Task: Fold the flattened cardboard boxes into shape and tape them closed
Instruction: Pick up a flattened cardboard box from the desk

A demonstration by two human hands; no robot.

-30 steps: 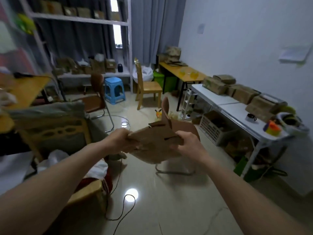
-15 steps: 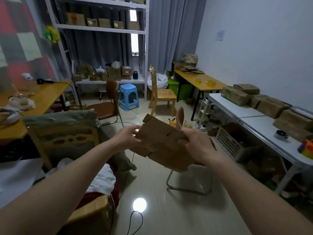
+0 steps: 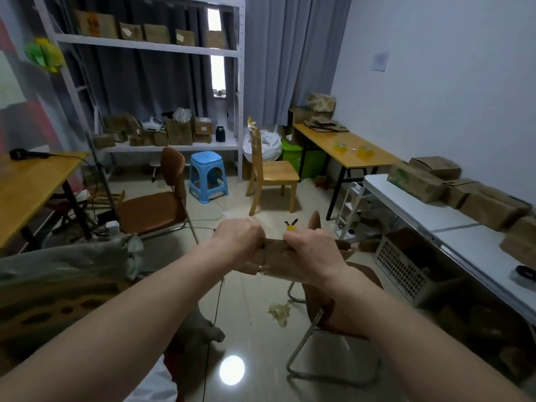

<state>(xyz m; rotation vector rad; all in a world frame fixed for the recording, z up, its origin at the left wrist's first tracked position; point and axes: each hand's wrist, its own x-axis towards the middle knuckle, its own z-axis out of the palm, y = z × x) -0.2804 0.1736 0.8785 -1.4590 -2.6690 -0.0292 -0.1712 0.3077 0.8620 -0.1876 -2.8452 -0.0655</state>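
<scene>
Holding the cardboard box (image 3: 275, 258) in the air with both hands, I see it in front of me, above the floor and just over the brown chair (image 3: 333, 303) that stands below my right arm. My left hand (image 3: 239, 237) grips the left end of the box with the fingers curled over its top edge. My right hand (image 3: 314, 248) grips the right part in the same way, fingers bent down over the far side, so their tips are hidden. The box looks partly folded and low; I cannot tell if the flaps are closed.

On the white table (image 3: 452, 221) along the right wall, a row of finished boxes (image 3: 417, 181) lies at the far edge, against the wall. A white basket (image 3: 406, 268) stands on the floor beside that table. On the wooden table (image 3: 342, 146) further back, two yellow tape rolls (image 3: 365, 150) rest near the front edge. A blue stool (image 3: 207, 175) and a wooden chair (image 3: 272, 172) stand near the shelf rack (image 3: 156, 47).
</scene>
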